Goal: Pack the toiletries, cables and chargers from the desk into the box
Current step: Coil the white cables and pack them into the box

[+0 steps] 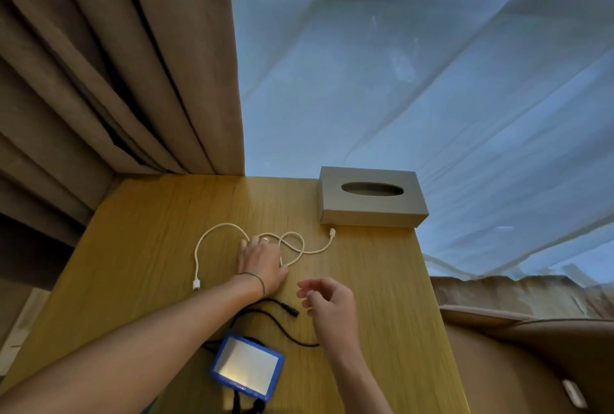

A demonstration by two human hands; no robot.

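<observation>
Two hands work mid-desk: left hand presses white cable, edges well apart.

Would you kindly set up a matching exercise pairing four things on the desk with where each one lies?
Things:
1. white cable
2. black cable
3. tissue box
4. blue-framed card holder

Places:
A. far right corner of the desk
B. near edge
C. under the left hand
D. between the forearms

Pairs: 1-C, 2-D, 3-A, 4-B
</observation>
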